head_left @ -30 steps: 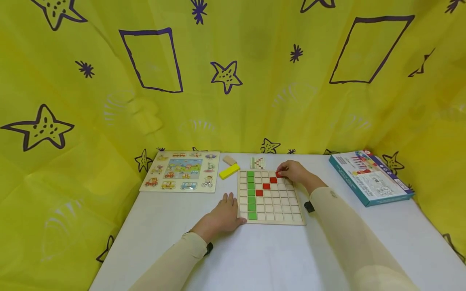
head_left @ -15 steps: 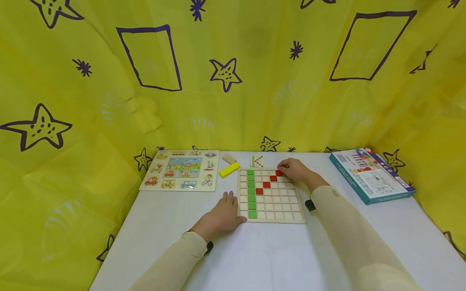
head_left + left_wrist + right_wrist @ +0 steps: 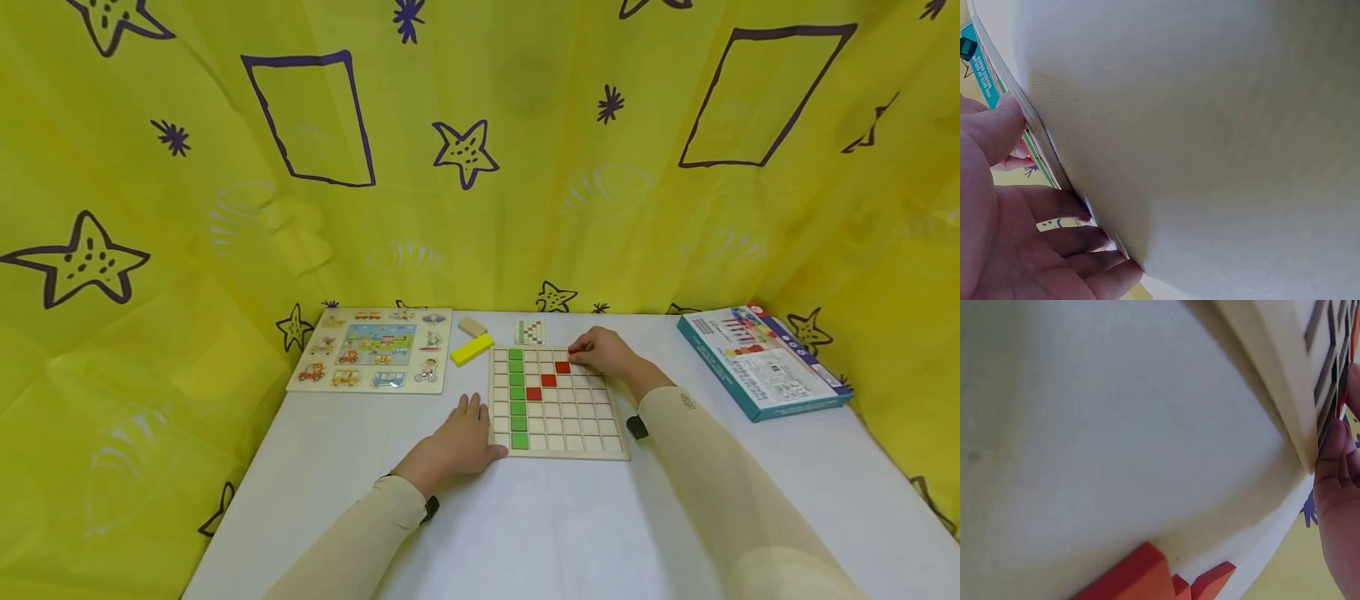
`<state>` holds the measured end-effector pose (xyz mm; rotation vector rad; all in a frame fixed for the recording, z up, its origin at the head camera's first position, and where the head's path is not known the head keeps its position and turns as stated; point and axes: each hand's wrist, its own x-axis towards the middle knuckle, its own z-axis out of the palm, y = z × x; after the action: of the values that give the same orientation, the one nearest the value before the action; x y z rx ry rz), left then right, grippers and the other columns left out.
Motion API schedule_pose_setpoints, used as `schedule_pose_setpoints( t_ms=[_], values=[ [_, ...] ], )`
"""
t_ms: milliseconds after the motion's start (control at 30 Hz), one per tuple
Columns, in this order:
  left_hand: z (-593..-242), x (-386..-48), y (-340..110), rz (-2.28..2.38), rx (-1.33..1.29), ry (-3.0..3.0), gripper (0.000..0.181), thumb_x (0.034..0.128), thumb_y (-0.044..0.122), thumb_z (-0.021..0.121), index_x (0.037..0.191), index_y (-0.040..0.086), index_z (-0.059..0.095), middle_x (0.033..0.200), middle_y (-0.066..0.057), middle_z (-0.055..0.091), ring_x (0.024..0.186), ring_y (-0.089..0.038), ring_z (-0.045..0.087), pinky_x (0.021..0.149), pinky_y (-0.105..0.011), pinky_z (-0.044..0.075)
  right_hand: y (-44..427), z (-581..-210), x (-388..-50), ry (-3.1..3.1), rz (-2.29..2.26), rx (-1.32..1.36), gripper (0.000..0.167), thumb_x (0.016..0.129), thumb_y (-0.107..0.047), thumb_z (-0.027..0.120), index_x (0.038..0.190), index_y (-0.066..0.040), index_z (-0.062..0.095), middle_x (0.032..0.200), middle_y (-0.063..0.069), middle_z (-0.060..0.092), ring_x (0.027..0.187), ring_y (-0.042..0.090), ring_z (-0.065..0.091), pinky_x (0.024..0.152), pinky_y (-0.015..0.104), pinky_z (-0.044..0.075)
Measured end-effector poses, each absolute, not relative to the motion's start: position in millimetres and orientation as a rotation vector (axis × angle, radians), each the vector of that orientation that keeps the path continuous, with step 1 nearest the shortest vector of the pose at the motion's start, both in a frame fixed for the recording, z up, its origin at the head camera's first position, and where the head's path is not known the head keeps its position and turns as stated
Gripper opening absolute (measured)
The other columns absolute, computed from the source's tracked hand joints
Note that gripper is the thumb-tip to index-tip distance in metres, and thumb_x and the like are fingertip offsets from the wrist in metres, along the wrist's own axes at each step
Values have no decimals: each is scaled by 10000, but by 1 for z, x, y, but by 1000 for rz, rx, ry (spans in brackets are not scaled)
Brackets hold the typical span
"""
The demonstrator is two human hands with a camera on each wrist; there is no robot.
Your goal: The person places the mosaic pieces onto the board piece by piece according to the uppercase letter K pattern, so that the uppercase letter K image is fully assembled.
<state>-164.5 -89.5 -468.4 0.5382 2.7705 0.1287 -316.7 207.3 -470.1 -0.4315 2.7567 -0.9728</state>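
Observation:
In the head view a square wooden grid board (image 3: 573,410) lies on the white table, with a column of green tiles (image 3: 518,408) and a diagonal of red tiles (image 3: 549,381). My left hand (image 3: 462,437) rests with straight fingers along the board's left edge, its thumb by the near left corner. At the board's far edge my right hand (image 3: 604,352) pinches a small red tile (image 3: 572,351) at the upper end of the diagonal. Fingers hide most of that tile. The right wrist view shows a sliver of red between thumb and finger.
A small pattern card (image 3: 530,332) lies behind the board. Yellow (image 3: 472,350) and plain wooden (image 3: 472,327) blocks sit at its far left, near a picture puzzle (image 3: 431,385). A teal-sided box (image 3: 795,408) is at right. Red blocks (image 3: 1141,575) lie beyond the board's edge.
The right fingers put the red tile down at the upper end of the diagonal, then shifted slightly left over it, covering most of it. My left hand has stayed put.

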Motion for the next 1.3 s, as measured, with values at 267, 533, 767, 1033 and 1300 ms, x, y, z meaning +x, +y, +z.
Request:
schedule_pose_setpoints(
  t_ms=[267, 533, 767, 1033, 1300],
  values=[
    [-468, -165, -90, 125, 543, 2766, 865, 990, 564, 535, 1526, -81, 325, 1617, -261, 222, 1499, -416, 186, 1190, -454, 265, 229, -455, -316, 2731, -1054, -303, 368, 1034, -256, 601, 1308, -16, 655, 1186, 167, 646, 1037, 318, 583, 865, 415, 514],
    [-465, -165, -89, 114, 547, 2749, 871, 995, 568, 522, 1531, -85, 309, 1620, -267, 205, 1500, -423, 173, 1190, -461, 263, 284, -444, -298, 2738, -1074, -241, 363, 1008, -242, 645, 1260, 18, 668, 1151, 178, 666, 957, 320, 602, 815, 415, 540],
    [-464, -165, -89, 106, 550, 2748, 877, 990, 566, 531, 1523, -96, 315, 1618, -272, 206, 1498, -430, 177, 1185, -471, 271, 316, -451, -272, 2661, -1024, -221, 362, 977, -221, 684, 1245, 22, 671, 1106, 143, 661, 923, 264, 569, 764, 310, 515],
    [-463, -164, -90, 106, 540, 2755, 874, 990, 558, 538, 1521, -100, 315, 1616, -275, 207, 1498, -430, 176, 1190, -465, 259, 316, -465, -259, 2709, -965, -242, 309, 926, -219, 743, 1135, 7, 734, 998, 86, 706, 897, 246, 559, 749, 325, 482],
    [-468, -166, -89, 91, 563, 2763, 875, 983, 565, 543, 1513, -100, 335, 1608, -277, 232, 1493, -434, 192, 1186, -470, 269, 315, -466, -255, 2717, -986, -172, 264, 926, -193, 740, 1100, 2, 705, 957, 97, 660, 886, 271, 545, 746, 325, 480]
  ],
)
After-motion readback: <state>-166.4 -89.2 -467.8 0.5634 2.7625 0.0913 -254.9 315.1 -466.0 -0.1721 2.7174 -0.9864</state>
